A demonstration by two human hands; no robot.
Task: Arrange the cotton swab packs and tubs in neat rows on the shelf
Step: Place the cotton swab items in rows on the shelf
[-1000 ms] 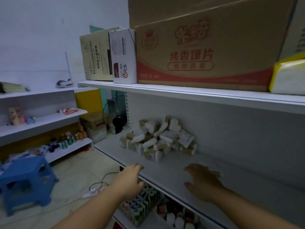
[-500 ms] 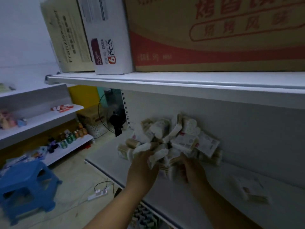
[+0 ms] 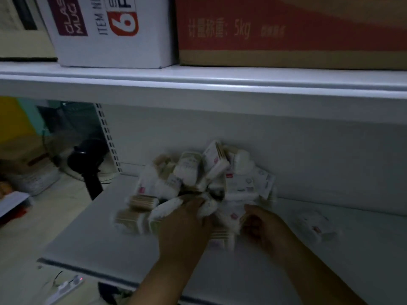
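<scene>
A jumbled heap of cotton swab packs and tubs lies against the back wall of the white shelf. My left hand is at the front of the heap, its fingers curled round a white pack. My right hand sits just right of it, fingers curled at the packs in front; the blur hides what it holds. One flat pack lies alone on the shelf to the right.
The shelf above carries a white mug box and a red and brown carton, low over the heap. A black fan stands on the floor at the left. A power strip lies below the shelf edge.
The view has closed in on the heap. Both hands have pushed further into the front packs, and the left-hand packs have spread a little toward the shelf's front.
</scene>
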